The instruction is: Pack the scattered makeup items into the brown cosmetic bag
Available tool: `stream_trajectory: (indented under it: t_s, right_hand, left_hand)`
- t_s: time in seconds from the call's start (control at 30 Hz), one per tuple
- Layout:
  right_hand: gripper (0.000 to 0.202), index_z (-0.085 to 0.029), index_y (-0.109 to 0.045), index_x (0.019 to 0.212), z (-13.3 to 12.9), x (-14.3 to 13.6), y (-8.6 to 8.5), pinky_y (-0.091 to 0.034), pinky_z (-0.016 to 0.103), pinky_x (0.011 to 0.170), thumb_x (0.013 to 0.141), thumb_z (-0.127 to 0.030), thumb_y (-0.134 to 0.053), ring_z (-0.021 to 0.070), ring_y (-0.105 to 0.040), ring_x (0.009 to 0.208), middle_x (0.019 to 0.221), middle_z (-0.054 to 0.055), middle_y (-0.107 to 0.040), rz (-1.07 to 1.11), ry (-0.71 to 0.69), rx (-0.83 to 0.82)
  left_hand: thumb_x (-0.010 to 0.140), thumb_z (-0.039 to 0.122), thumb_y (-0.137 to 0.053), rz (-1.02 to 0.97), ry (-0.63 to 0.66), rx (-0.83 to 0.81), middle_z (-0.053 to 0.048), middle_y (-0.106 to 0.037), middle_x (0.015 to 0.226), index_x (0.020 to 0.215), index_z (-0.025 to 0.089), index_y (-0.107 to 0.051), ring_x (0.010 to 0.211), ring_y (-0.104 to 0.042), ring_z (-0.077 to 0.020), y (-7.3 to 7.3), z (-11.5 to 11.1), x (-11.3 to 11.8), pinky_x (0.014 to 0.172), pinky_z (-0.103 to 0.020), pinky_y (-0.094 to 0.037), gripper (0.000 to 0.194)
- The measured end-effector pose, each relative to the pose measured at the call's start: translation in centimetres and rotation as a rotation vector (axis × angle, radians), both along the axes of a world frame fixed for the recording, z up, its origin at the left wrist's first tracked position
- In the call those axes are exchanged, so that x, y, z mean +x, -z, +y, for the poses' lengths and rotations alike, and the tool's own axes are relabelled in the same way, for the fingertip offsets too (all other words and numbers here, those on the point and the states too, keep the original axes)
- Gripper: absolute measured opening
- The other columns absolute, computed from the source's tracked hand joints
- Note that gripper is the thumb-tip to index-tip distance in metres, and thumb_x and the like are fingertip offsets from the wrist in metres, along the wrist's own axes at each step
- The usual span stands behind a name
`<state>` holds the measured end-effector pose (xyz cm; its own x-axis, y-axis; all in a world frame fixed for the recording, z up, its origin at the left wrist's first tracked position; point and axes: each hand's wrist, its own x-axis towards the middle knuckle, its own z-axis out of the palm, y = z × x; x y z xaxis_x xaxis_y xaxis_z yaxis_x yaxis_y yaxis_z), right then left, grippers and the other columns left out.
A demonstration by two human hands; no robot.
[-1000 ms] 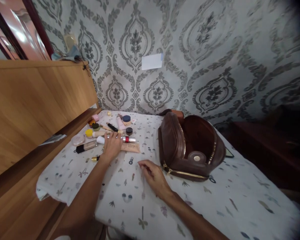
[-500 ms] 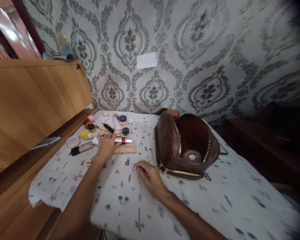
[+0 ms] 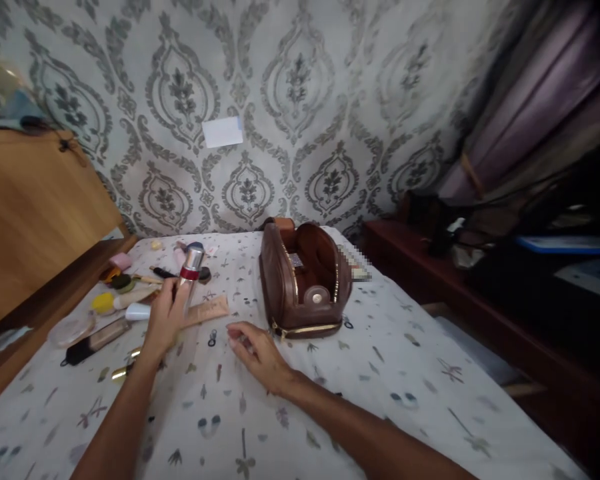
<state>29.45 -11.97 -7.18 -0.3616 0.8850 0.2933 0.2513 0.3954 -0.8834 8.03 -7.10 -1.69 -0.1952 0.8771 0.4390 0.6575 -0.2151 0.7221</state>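
Observation:
My left hand (image 3: 166,319) is closed around a silver cosmetic tube with a red band (image 3: 192,265), held upright above the other make-up. Just beyond that hand lies a peach squeeze tube (image 3: 207,311), flat on the cloth. To its left are a foundation bottle with a black cap (image 3: 97,340) and a white-capped item (image 3: 139,311), partly hidden by the hand. My right hand (image 3: 260,357) rests over the cloth, fingers loosely curled with a gap to the thumb, holding nothing. Past it stands a brown make-up bag (image 3: 305,287), its zipped top wide open.
Several cosmetics cluster at the left, among them a yellow-capped item (image 3: 103,303), a round clear compact (image 3: 71,330) and a dark jar (image 3: 205,274). Gold-capped items (image 3: 123,372) lie near my left wrist. A wooden panel (image 3: 40,220) borders the left, dark red furniture (image 3: 405,267) the right.
My left hand has lifted the silver tube from the cloth and tilted it upright. The view has swung right, so the bag appears further left. My right hand keeps its loose curl.

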Motion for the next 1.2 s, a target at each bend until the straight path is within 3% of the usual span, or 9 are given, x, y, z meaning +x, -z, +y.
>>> stream_trajectory:
  t_s: [0.13, 0.23, 0.4, 0.53, 0.63, 0.8, 0.9, 1.07, 1.2]
  right_hand:
    - [0.044, -0.021, -0.052, 0.131, 0.0, 0.4, -0.2, -0.052, 0.032, 0.083, 0.092, -0.040, -0.055, 0.0204, -0.062, 0.102, 0.118, 0.010, -0.063, 0.102, -0.020, -0.042]
    - [0.049, -0.021, -0.049, 0.131, 0.4, 0.4, 0.1, -0.053, 0.032, 0.079, 0.091, -0.047, -0.057, 0.0195, -0.062, 0.095, 0.109, 0.008, -0.062, 0.201, -0.058, -0.125]
    - [0.045, -0.020, -0.056, 0.103, 1.0, 0.3, 0.5, -0.047, 0.023, 0.053, 0.085, -0.062, -0.059, 0.0114, -0.050, 0.062, 0.076, -0.003, -0.049, 0.318, -0.073, -0.280]
    - [0.041, -0.021, -0.054, 0.088, 0.9, 0.4, 0.2, -0.039, 0.020, 0.049, 0.082, -0.060, -0.063, 0.0088, -0.043, 0.056, 0.066, -0.006, -0.043, 0.287, -0.077, -0.296]
    - [0.038, -0.021, -0.055, 0.089, 0.7, 0.5, 0.0, -0.038, 0.020, 0.048, 0.083, -0.057, -0.063, 0.0094, -0.043, 0.057, 0.067, -0.006, -0.045, 0.288, -0.073, -0.314]
    - [0.028, -0.021, -0.057, 0.093, 0.5, 0.7, -0.3, -0.034, 0.021, 0.055, 0.079, -0.043, -0.069, 0.0103, -0.043, 0.064, 0.071, -0.006, -0.047, 0.220, -0.029, -0.228]
    - [0.026, -0.022, -0.056, 0.091, 0.3, 0.8, -0.5, -0.032, 0.022, 0.057, 0.078, -0.040, -0.069, 0.0109, -0.042, 0.065, 0.070, -0.006, -0.046, 0.170, -0.040, -0.194]
    - [0.023, -0.022, -0.052, 0.085, 0.4, 1.0, -0.6, -0.029, 0.023, 0.055, 0.086, -0.044, -0.059, 0.0114, -0.040, 0.061, 0.068, -0.005, -0.043, 0.155, -0.019, -0.210]
    - [0.023, -0.021, -0.052, 0.084, 0.5, 0.9, -0.4, -0.029, 0.022, 0.054, 0.085, -0.043, -0.059, 0.0109, -0.040, 0.061, 0.067, -0.005, -0.043, 0.169, -0.023, -0.205]
  left_hand:
    - [0.075, 0.073, -0.061, -0.777, 0.288, -0.243, -0.006, -0.069, 0.079, 0.091, 0.016, -0.064, 0.076, -0.067, -0.0228, 1.0, -0.7, 3.6, 0.067, -0.032, -0.054, 0.060]
    - [0.067, 0.061, -0.079, -1.000, 0.428, -0.309, -0.007, -0.072, 0.086, 0.092, 0.016, -0.065, 0.081, -0.070, -0.0234, 2.2, -1.1, 5.6, 0.073, -0.034, -0.057, 0.054]
    - [0.067, 0.046, -0.085, -1.084, 0.509, -0.316, -0.005, -0.074, 0.096, 0.099, 0.020, -0.067, 0.095, -0.071, -0.0236, 2.8, -1.1, 5.7, 0.086, -0.035, -0.058, 0.045]
    - [0.083, 0.055, -0.069, -1.223, 0.464, -0.297, -0.007, -0.074, 0.109, 0.115, 0.024, -0.066, 0.101, -0.070, -0.0240, 2.0, -0.8, 4.8, 0.084, -0.038, -0.060, 0.045]
    - [0.090, 0.049, -0.060, -1.263, 0.438, -0.280, -0.009, -0.073, 0.114, 0.118, 0.022, -0.066, 0.104, -0.069, -0.0235, 1.6, -0.4, 4.2, 0.085, -0.037, -0.061, 0.039]
    - [0.090, 0.028, -0.058, -1.318, 0.236, -0.226, -0.005, -0.076, 0.097, 0.093, 0.018, -0.073, 0.092, -0.071, -0.0193, 2.0, 0.6, 3.2, 0.077, -0.028, -0.061, 0.018]
    - [0.092, 0.022, -0.048, -1.378, 0.137, -0.191, -0.003, -0.077, 0.101, 0.085, 0.020, -0.072, 0.097, -0.071, -0.0189, 1.5, 0.8, 2.8, 0.078, -0.030, -0.061, 0.025]
    - [0.098, 0.041, -0.039, -1.369, 0.234, -0.174, -0.007, -0.073, 0.116, 0.107, 0.020, -0.073, 0.109, -0.067, -0.0211, 0.3, 0.1, 2.7, 0.081, -0.034, -0.062, 0.041]
    - [0.082, 0.031, -0.066, -1.220, 0.358, -0.127, -0.008, -0.074, 0.115, 0.111, 0.020, -0.072, 0.109, -0.067, -0.0227, 0.1, -0.1, 2.3, 0.084, -0.034, -0.062, 0.031]
